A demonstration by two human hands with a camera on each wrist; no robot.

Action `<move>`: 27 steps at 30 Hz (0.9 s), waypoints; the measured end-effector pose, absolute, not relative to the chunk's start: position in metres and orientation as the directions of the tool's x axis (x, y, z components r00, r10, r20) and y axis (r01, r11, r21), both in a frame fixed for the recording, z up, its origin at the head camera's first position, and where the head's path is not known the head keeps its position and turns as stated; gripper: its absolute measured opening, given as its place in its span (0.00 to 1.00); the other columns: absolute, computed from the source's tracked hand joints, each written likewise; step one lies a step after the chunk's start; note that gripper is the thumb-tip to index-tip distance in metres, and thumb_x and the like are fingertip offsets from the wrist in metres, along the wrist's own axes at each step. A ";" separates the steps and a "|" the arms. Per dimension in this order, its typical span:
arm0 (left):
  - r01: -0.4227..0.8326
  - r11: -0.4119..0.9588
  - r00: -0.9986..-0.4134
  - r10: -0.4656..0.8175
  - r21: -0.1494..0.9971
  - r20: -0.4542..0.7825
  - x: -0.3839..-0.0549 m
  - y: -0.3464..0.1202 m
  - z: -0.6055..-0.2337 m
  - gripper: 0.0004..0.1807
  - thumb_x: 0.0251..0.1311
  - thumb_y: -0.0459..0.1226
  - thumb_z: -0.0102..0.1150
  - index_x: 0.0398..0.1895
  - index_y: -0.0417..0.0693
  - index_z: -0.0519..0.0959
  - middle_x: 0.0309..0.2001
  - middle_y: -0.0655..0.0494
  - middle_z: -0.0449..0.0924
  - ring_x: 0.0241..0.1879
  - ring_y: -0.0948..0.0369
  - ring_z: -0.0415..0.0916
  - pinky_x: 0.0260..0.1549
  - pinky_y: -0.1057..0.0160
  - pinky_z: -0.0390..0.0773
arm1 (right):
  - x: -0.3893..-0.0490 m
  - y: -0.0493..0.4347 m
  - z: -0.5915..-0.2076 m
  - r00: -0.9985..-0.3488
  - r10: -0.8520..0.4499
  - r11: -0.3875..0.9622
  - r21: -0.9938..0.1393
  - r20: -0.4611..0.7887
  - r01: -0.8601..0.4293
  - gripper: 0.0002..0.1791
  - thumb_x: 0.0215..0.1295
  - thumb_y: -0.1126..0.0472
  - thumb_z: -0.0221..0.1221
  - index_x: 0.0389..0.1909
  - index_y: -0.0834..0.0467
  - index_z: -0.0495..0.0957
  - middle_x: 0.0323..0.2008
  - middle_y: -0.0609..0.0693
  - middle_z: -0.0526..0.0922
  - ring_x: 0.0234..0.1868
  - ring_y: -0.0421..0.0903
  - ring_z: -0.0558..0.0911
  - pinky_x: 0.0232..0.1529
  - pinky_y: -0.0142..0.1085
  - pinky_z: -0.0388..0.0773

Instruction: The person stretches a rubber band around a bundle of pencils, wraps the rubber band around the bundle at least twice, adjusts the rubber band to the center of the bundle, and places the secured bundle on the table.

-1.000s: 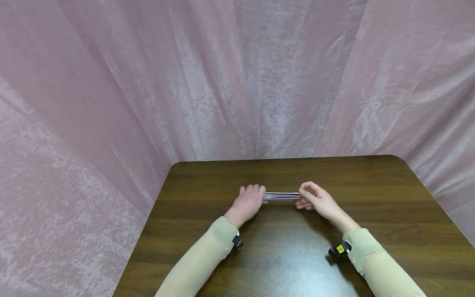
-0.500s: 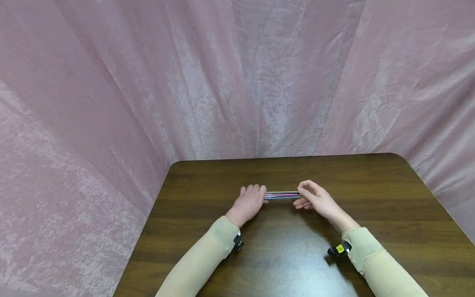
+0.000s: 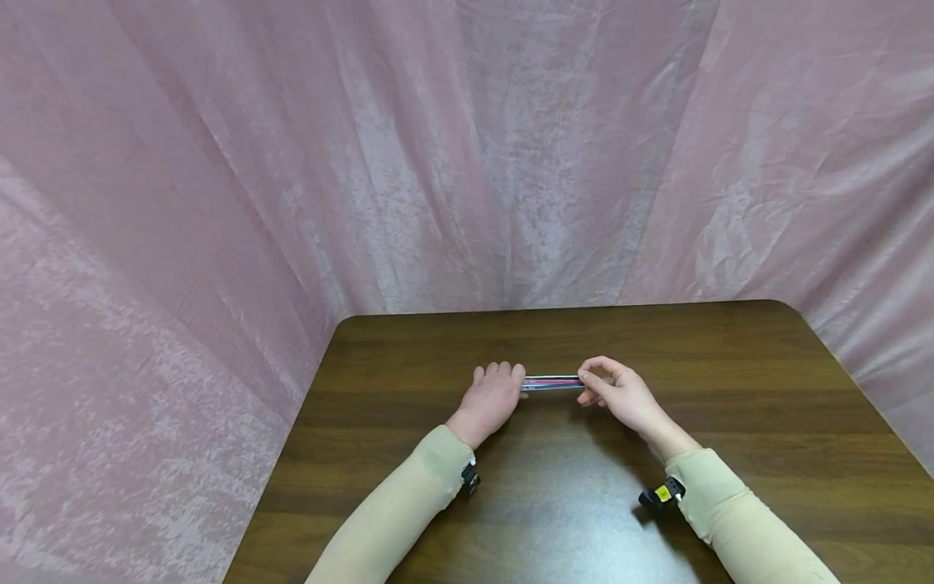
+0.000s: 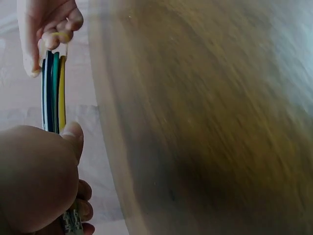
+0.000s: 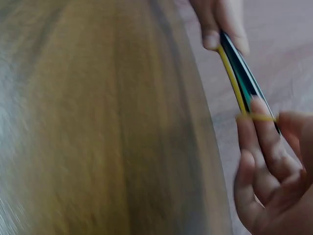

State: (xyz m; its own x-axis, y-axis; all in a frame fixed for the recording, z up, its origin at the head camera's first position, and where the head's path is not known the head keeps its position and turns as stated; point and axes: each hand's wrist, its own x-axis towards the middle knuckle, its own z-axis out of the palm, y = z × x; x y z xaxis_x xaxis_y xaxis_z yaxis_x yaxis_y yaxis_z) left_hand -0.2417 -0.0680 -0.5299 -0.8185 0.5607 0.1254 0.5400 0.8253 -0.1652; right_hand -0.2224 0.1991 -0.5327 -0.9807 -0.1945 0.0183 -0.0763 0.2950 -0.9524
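My left hand grips a bundle of slim coloured pencils, held level above the table. Black, green and yellow ones show in the left wrist view, and pale lettering runs along the end below the fist. At the bundle's other end is my right hand. Its thumb and fingers pinch and stretch a thin yellow rubber band across the pencil ends, seen in the right wrist view. Fingertips of that hand lie against the pencils. How far the band goes round the bundle is partly hidden by the fingers.
The brown wooden table spreads under both hands, with its far edge beyond them. Pink velvet curtains hang behind and to the sides. A small camera is strapped to the right wrist.
My right hand has shifted slightly left along the bundle, so less of the pencils shows between the hands. The left hand stays almost in place.
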 end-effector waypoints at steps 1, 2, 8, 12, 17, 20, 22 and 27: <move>0.532 0.829 -0.822 0.555 -0.171 0.131 -0.242 -0.068 -0.530 0.16 0.81 0.51 0.55 0.47 0.47 0.71 0.38 0.53 0.77 0.35 0.55 0.72 0.35 0.59 0.62 | -0.222 0.197 -0.534 -0.984 -0.171 0.327 -0.939 0.051 -0.105 0.16 0.83 0.54 0.59 0.57 0.63 0.78 0.31 0.58 0.91 0.39 0.53 0.91 0.40 0.38 0.80; 0.525 0.834 -0.824 0.548 -0.171 0.142 -0.242 -0.068 -0.530 0.16 0.80 0.51 0.56 0.46 0.47 0.71 0.38 0.53 0.77 0.35 0.55 0.72 0.34 0.59 0.62 | -0.221 0.194 -0.535 -0.986 -0.145 0.358 -0.925 0.078 -0.126 0.15 0.82 0.53 0.60 0.55 0.61 0.80 0.31 0.56 0.91 0.39 0.52 0.90 0.40 0.37 0.79; 0.490 0.864 -0.850 0.504 -0.117 0.156 -0.240 -0.067 -0.528 0.17 0.80 0.51 0.56 0.45 0.47 0.71 0.38 0.52 0.77 0.36 0.54 0.74 0.34 0.59 0.61 | -0.216 0.178 -0.538 -0.981 -0.063 0.426 -0.884 0.182 -0.192 0.14 0.81 0.52 0.62 0.51 0.59 0.85 0.34 0.53 0.91 0.43 0.52 0.88 0.40 0.33 0.73; 0.473 0.881 -0.869 0.473 -0.037 0.145 -0.241 -0.069 -0.527 0.16 0.80 0.50 0.56 0.46 0.47 0.70 0.40 0.52 0.78 0.38 0.54 0.74 0.35 0.58 0.63 | -0.214 0.170 -0.540 -0.985 -0.012 0.363 -0.918 0.170 -0.162 0.13 0.82 0.55 0.61 0.51 0.62 0.79 0.35 0.59 0.90 0.42 0.54 0.86 0.39 0.33 0.70; 0.466 0.884 -0.879 0.457 0.036 0.139 -0.245 -0.071 -0.528 0.16 0.79 0.49 0.57 0.46 0.46 0.70 0.38 0.53 0.78 0.35 0.55 0.73 0.34 0.58 0.63 | -0.213 0.164 -0.543 -0.993 0.008 0.259 -0.959 0.118 -0.112 0.14 0.82 0.56 0.60 0.51 0.63 0.71 0.36 0.62 0.89 0.44 0.54 0.84 0.43 0.32 0.70; 0.469 0.879 -0.880 0.457 0.089 0.128 -0.246 -0.073 -0.529 0.15 0.79 0.49 0.57 0.44 0.47 0.70 0.36 0.54 0.76 0.33 0.56 0.72 0.33 0.59 0.62 | -0.214 0.165 -0.544 -0.995 -0.016 0.258 -0.961 0.102 -0.103 0.13 0.82 0.55 0.60 0.50 0.63 0.75 0.39 0.61 0.90 0.47 0.53 0.85 0.47 0.31 0.72; 0.471 0.874 -0.881 0.459 0.123 0.111 -0.246 -0.074 -0.531 0.15 0.80 0.49 0.57 0.44 0.48 0.70 0.35 0.56 0.75 0.33 0.56 0.71 0.33 0.59 0.62 | -0.215 0.168 -0.546 -0.994 -0.047 0.295 -0.949 0.100 -0.109 0.13 0.82 0.55 0.59 0.49 0.63 0.79 0.42 0.59 0.90 0.48 0.53 0.84 0.48 0.33 0.74; 0.487 0.850 -0.871 0.489 0.200 0.039 -0.246 -0.076 -0.531 0.14 0.81 0.49 0.54 0.44 0.50 0.69 0.33 0.59 0.73 0.33 0.58 0.70 0.34 0.60 0.63 | -0.221 0.178 -0.553 -0.986 -0.120 0.416 -0.896 0.118 -0.157 0.17 0.84 0.52 0.56 0.52 0.62 0.83 0.48 0.56 0.88 0.51 0.48 0.81 0.54 0.42 0.74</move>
